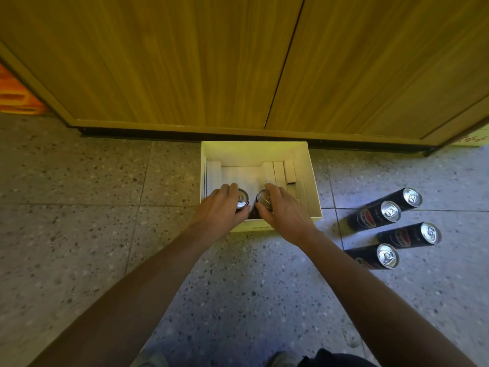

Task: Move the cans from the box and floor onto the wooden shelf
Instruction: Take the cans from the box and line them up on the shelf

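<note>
Both hands reach into the white box [308,178] at its near edge, the left hand [222,207] and right hand [284,210] each closed around an upright can [242,199], [263,198] for lifting, while four cans [389,210] stand on the floor [79,207] beside the box's right wall.

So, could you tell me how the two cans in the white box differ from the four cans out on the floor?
The two cans in the box sit inside the white box; the four floor cans stand on the terrazzo floor to its right. The left hand and right hand each wrap a box can, while the floor cans are untouched. Hands hide the box cans' sides; the floor cans show dark printed bodies. All have silver pull-tab tops.
</note>
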Available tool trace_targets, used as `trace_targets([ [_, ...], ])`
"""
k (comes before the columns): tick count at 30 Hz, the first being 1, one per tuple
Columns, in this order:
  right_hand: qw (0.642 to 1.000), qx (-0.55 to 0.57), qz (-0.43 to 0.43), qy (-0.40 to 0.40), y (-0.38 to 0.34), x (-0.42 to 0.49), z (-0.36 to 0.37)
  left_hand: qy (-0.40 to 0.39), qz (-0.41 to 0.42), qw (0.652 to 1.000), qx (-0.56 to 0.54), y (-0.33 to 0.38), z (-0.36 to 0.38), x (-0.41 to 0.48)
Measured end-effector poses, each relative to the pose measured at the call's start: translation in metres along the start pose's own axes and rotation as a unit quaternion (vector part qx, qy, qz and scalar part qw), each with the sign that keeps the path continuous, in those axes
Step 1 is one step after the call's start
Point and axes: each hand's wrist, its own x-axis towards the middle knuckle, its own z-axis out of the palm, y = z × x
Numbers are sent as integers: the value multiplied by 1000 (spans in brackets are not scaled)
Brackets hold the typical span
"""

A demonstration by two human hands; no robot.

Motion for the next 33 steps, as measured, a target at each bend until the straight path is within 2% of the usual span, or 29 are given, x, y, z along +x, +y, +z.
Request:
trace_targets([
  [9,996,69,47,-22,0,12,-6,-17,-38,992,-119,1,2,10],
  [11,994,82,59,-32,-5,11,-17,-29,-34,991,-126,-1,-9,10],
  [14,993,102,62,-3,-24,3,-62,-18,-22,990,-137,6,-57,10],
  [19,994,103,32,26,-99,-16,-207,-9,-5,990,-142,40,-220,-2],
  [27,996,82,-24,38,-275,-53,-518,3,8,994,-105,122,-580,-36],
  [30,996,69,-29,54,-333,-61,-621,-1,12,994,-109,137,-695,-44],
  [33,994,67,-29,82,-381,-59,-711,11,50,994,-102,148,-797,-43],
])
